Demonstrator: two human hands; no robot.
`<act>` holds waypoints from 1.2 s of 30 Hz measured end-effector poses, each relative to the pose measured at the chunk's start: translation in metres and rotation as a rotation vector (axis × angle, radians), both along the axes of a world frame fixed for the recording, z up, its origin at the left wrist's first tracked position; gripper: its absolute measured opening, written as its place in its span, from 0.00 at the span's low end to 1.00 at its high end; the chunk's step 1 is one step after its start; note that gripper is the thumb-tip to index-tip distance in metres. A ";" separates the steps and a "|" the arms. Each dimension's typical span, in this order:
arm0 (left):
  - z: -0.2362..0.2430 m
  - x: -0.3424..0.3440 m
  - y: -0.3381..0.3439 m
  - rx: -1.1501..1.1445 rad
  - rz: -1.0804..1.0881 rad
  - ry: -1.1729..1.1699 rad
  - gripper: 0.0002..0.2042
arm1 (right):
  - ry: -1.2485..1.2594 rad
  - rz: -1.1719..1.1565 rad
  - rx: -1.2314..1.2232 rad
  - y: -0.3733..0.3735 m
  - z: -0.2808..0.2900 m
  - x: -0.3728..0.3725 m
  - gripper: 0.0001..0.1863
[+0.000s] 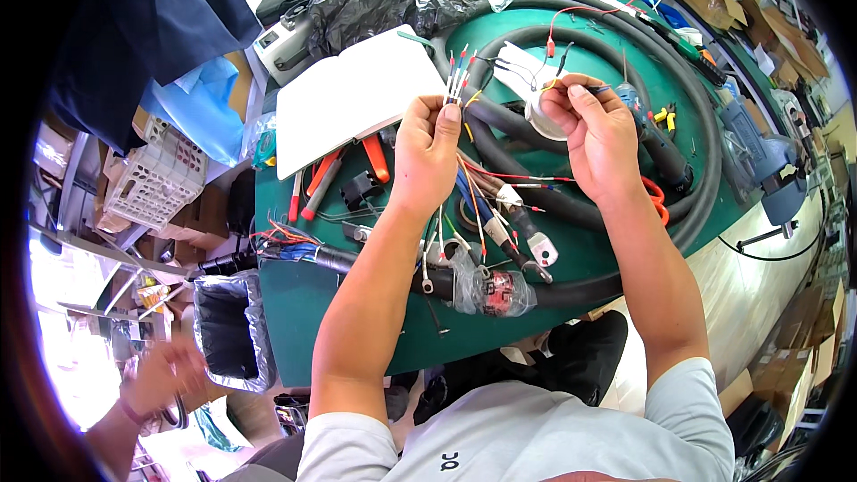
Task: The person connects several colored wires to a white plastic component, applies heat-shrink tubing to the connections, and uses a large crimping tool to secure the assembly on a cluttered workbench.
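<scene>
Left hand, upper centre: thumb and fingers closed on the wires, red tips upward. Right hand, right of centre: fingertips drawn in; whether a lead is pinched cannot be told. Wires judged light, springy, easily bent; best gripped just below the tips. Below, lugs could be snagged. Free space is limited by the looped cable, judged heavy and stiff, and the book, upper left.

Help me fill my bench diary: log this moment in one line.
left hand: gripping thin wires | right hand: raised, hold unclear | green table: open notebook, coiled thick black cable
</scene>
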State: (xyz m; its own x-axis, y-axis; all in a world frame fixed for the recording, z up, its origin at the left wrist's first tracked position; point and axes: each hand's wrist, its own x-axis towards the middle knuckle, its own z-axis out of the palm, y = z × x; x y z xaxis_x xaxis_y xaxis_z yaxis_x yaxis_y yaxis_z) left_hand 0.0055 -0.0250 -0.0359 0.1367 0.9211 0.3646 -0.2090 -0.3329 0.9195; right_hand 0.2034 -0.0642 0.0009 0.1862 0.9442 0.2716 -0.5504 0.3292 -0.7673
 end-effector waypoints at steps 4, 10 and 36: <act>0.001 0.000 -0.003 -0.030 -0.035 -0.058 0.11 | 0.004 -0.020 -0.010 -0.001 -0.001 0.001 0.07; 0.002 -0.001 -0.003 0.001 -0.037 -0.039 0.11 | -0.018 -0.024 0.001 -0.002 -0.001 0.000 0.07; 0.008 0.000 -0.009 0.068 -0.008 0.119 0.10 | 0.010 -0.107 -0.001 -0.002 0.002 0.003 0.07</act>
State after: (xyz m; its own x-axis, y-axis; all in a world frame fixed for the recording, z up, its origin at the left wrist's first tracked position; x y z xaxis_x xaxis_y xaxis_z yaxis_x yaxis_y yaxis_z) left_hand 0.0056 -0.0335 -0.0282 0.1898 0.8933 0.4073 -0.1025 -0.3946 0.9131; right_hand 0.2061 -0.0665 0.0025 0.2884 0.9193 0.2678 -0.5202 0.3853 -0.7622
